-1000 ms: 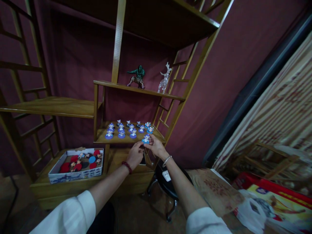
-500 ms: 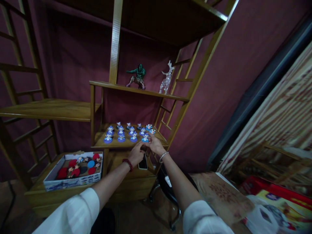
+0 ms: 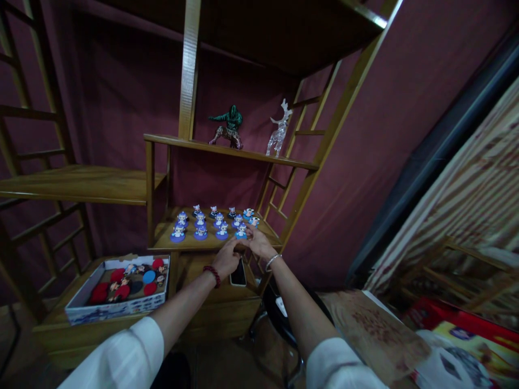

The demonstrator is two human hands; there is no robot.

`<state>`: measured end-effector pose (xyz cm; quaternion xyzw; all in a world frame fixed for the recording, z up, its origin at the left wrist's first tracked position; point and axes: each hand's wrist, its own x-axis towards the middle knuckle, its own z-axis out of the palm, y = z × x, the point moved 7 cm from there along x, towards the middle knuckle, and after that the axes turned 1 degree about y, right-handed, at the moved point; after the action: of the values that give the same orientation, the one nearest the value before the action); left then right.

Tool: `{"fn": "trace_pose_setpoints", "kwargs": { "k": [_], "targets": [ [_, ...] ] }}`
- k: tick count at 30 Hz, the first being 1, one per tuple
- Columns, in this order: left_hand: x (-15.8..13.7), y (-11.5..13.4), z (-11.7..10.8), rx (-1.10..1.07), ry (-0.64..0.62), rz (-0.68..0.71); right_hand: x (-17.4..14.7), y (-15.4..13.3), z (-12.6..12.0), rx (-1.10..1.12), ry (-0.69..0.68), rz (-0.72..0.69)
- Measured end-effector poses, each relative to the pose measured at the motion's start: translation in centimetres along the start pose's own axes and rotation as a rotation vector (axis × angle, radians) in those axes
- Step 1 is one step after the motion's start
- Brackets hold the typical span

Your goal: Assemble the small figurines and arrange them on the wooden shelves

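The left hand (image 3: 227,258) is by the blue-bottomed toy (image 3: 240,233) at the front of the shelf (image 3: 164,236), the right hand (image 3: 260,244) beside it, I can't tell if their fingers pinch, and this looks like lining up, needing gentle letting go.

Blue-based figurine (image 3: 240,232) moved back, level with front-row figurines (image 3: 221,231), phone (image 3: 238,274) more exposed

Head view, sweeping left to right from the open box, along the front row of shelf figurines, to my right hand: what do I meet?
Open box, first purple-based figurine, second purple-based figurine, third purple-based figurine, blue-based figurine, right hand. Left out for overlap: left hand.
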<state>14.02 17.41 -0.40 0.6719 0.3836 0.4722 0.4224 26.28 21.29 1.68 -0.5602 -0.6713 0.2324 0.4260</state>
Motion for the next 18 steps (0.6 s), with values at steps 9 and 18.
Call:
{"fn": "trace_pose_setpoints", "kwargs": {
  "k": [9, 18],
  "targets": [
    [0.2, 0.5, -0.1, 0.071, -0.032, 0.058, 0.0, -0.2, 0.0, 0.043, -0.036, 0.010],
    [-0.1, 1.2, -0.2, 0.156, -0.055, 0.133, 1.4, 1.2, -0.5, 0.166, 0.043, 0.115]
  ]
}}
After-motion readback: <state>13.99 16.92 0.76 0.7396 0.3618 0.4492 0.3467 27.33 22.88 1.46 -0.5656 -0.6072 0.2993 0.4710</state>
